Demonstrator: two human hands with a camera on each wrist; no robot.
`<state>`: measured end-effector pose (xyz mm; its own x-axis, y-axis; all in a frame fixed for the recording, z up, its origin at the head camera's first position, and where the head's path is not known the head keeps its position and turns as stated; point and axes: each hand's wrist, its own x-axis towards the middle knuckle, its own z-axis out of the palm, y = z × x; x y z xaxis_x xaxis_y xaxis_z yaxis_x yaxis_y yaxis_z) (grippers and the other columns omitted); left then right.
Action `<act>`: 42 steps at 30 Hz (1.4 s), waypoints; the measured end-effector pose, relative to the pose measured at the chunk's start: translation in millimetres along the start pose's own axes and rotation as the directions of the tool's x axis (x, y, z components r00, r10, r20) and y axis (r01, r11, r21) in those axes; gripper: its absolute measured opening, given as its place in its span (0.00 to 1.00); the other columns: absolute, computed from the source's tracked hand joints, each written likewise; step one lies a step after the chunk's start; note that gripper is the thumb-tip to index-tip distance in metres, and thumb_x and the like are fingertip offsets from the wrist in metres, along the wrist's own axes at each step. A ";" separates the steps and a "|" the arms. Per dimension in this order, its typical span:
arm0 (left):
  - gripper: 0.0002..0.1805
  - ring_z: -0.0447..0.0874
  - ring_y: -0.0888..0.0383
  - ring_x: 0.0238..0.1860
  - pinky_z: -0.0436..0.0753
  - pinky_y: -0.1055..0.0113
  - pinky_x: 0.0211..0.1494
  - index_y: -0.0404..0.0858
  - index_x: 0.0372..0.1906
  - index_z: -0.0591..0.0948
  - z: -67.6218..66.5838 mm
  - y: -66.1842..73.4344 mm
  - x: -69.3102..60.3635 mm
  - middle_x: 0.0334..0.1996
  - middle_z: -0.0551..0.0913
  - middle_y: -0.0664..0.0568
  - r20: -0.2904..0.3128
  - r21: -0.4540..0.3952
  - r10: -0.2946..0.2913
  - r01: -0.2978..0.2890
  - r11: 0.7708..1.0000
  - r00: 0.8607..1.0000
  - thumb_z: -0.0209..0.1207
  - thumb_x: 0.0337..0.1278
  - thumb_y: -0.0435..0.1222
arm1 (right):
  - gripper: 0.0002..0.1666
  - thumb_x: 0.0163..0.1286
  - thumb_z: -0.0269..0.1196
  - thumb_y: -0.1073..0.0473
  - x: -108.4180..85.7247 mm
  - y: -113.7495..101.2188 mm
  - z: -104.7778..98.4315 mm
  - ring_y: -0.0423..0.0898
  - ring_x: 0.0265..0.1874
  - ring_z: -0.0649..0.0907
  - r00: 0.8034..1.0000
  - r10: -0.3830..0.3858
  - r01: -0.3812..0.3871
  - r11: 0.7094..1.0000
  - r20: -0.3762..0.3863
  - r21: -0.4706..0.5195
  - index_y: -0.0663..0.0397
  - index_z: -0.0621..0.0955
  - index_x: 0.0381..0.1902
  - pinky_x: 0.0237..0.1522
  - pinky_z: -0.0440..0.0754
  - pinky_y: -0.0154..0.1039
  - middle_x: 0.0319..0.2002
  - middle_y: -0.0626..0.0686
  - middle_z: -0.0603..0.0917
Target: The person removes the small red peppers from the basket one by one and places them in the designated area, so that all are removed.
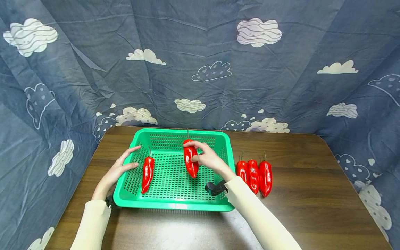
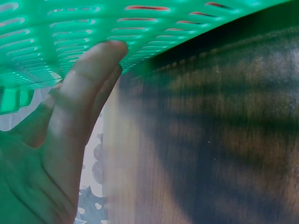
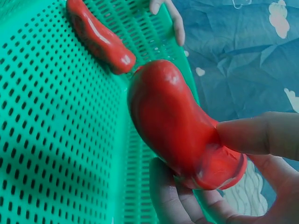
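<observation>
My right hand point(image 1: 207, 158) pinches a glossy long red pepper point(image 1: 189, 160) between thumb and fingers, over the right half of a green plastic basket point(image 1: 175, 206). In the right wrist view the held pepper point(image 3: 168, 116) points its tip toward the camera's upper left, with the fingers near its stem end. Another red pepper point(image 1: 148, 174) lies inside the basket along the left side. At the basket's left rim is my left hand point(image 1: 117, 172), its fingers extended and holding no pepper. The left wrist view shows a finger point(image 2: 77, 100) up against the slotted wall.
Several items surround the basket: three red peppers point(image 1: 253, 176) lie side by side on the wooden table point(image 1: 300, 194) just right of it. A dark band point(image 1: 216, 188) is on the right wrist. Behind the table hangs a blue cloth point(image 1: 187, 86) with cloud prints.
</observation>
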<state>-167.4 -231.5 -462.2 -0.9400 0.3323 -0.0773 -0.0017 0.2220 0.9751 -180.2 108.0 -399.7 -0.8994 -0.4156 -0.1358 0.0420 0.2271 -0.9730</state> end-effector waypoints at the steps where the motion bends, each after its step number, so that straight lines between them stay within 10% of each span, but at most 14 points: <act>1: 0.32 0.42 0.45 0.71 0.53 0.40 0.64 0.47 0.74 0.58 -0.1 -0.1 0.0 0.74 0.45 0.47 -0.001 0.002 0.003 -0.003 1.000 1.000 0.52 0.67 0.35 | 0.30 0.57 0.54 0.77 -1.2 0.2 -2.2 0.57 0.41 0.78 1.000 0.004 -0.004 1.000 -0.002 0.001 0.59 0.75 0.60 0.34 0.83 0.46 0.51 0.63 0.69; 42: 0.33 0.37 0.43 0.72 0.46 0.35 0.65 0.45 0.74 0.58 -0.2 2.2 0.5 0.75 0.45 0.46 -0.006 0.035 0.027 -0.027 0.999 1.000 0.53 0.66 0.34 | 0.30 0.64 0.56 0.72 -49.4 6.3 -78.7 0.54 0.44 0.76 0.993 0.032 -0.033 0.999 -0.112 -0.005 0.54 0.71 0.64 0.38 0.80 0.45 0.63 0.61 0.64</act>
<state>-167.9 -231.0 -460.0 -0.9417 0.3328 -0.0494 0.0357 0.2448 0.9689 -169.7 199.3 -384.4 -0.9408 -0.3064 -0.1452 0.0695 0.2450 -0.9670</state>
